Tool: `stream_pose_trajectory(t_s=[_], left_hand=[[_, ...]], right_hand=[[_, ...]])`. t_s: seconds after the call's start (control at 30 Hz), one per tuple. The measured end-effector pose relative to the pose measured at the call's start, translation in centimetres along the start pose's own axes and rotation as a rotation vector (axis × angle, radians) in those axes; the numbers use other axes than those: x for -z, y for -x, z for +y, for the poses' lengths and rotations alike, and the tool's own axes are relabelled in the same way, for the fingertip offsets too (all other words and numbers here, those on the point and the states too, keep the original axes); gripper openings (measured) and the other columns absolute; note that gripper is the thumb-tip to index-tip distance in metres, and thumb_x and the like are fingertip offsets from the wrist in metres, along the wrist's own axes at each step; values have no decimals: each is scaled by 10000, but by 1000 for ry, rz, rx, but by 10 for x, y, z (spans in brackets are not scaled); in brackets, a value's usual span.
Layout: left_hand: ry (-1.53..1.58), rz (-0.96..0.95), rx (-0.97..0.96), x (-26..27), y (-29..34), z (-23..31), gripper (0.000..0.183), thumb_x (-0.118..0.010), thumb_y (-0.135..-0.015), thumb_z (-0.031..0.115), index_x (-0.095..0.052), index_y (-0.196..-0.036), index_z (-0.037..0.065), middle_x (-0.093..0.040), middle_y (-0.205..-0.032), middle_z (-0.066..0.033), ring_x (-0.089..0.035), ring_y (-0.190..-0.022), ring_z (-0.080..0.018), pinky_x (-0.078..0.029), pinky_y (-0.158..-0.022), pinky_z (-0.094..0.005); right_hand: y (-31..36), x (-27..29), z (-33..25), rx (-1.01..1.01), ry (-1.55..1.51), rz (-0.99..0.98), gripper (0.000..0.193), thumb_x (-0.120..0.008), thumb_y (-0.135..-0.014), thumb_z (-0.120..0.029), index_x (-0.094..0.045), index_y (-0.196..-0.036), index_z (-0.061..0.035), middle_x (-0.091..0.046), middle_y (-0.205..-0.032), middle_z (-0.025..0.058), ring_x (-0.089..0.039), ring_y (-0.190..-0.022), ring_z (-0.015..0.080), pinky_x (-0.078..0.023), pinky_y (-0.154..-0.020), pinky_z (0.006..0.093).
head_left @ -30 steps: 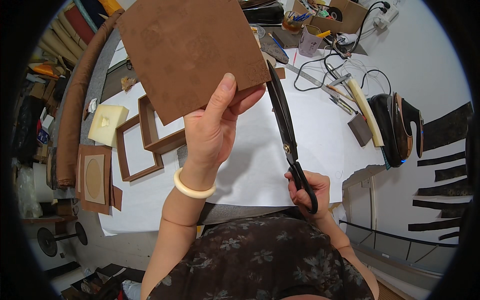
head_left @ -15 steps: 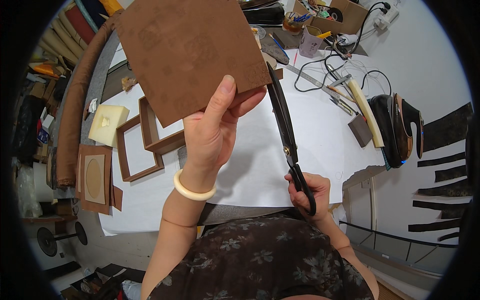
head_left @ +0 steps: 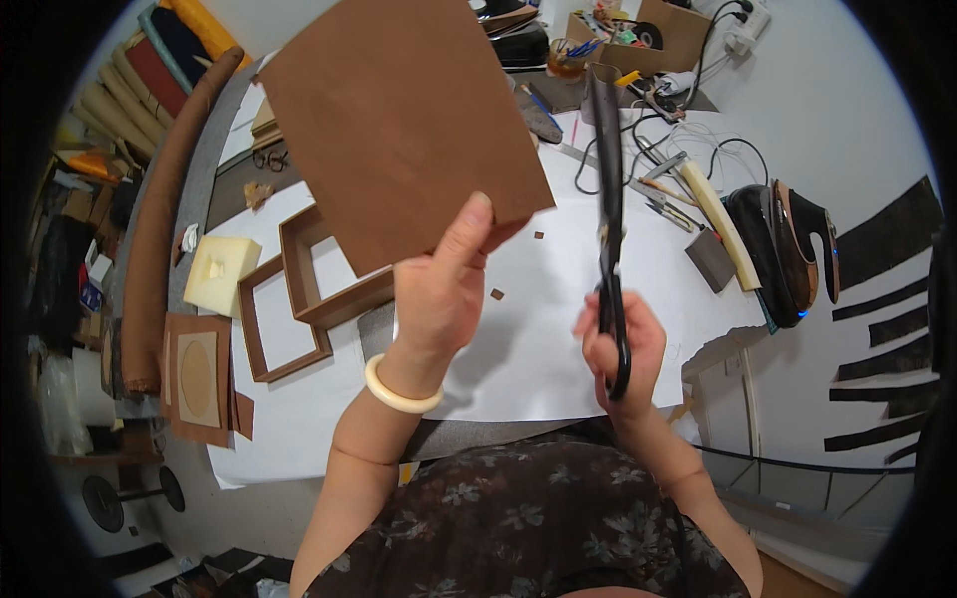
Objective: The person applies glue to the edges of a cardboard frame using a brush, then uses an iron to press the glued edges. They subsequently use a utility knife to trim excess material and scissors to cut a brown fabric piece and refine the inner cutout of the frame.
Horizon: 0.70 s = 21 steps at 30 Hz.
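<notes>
My left hand (head_left: 449,284) pinches the lower edge of a brown sheet (head_left: 409,130), raised and tilted above the table; its thumb lies on the near face and the fingers are behind. In my right hand (head_left: 633,344) is a pair of black scissors (head_left: 610,179), held by the handles with the blades pointing away and together. The blades stand to the right of the sheet, apart from it. Two small brown scraps, a higher scrap (head_left: 539,235) and a lower scrap (head_left: 496,294), lie on the white paper (head_left: 538,349) below.
Left on the table are two brown frames (head_left: 289,364), a pale foam block (head_left: 221,271) and brown pieces with a circle (head_left: 199,374). An iron (head_left: 788,249) and a dark block (head_left: 713,261) stand right. Cables, a ruler and a box (head_left: 670,40) sit at the back.
The scissors have come away from the sheet's corner and swung more upright. The sheet has turned, showing a plainer face. The two scraps now show on the paper.
</notes>
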<state>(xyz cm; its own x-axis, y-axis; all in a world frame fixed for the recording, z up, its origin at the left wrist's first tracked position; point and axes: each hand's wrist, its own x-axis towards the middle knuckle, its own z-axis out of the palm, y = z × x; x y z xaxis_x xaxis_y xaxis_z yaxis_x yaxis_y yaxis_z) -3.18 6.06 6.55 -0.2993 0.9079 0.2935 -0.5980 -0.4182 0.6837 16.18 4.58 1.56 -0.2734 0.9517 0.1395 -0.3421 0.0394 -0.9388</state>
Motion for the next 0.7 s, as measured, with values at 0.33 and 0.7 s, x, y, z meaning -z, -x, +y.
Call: stream_pose_trajectory(t_s=[0.33, 0.7], left_hand=[[-168, -136, 106, -3, 26, -42, 297, -663, -915, 19, -579, -1200, 24, -626, -1131, -41, -601, -1004, -121, -502, -869, -279], [-175, -120, 122, -11, 28, -53, 293, -667, -923, 48, -576, -1198, 4, -645, -1124, -79, -640, -989, -158, -553, -831, -320]], right_hand=[[-95, -1, -47, 374, 93, 169, 489, -834, -742, 16, -470, -1066, -26, -673, -921, 100, -506, -632, 24, -458, -607, 176], [-106, 20, -60, 377, -69, 360, 412, -809, -810, -47, -454, -1018, -26, -659, -803, 60, -598, -681, 71, -415, -553, 162]])
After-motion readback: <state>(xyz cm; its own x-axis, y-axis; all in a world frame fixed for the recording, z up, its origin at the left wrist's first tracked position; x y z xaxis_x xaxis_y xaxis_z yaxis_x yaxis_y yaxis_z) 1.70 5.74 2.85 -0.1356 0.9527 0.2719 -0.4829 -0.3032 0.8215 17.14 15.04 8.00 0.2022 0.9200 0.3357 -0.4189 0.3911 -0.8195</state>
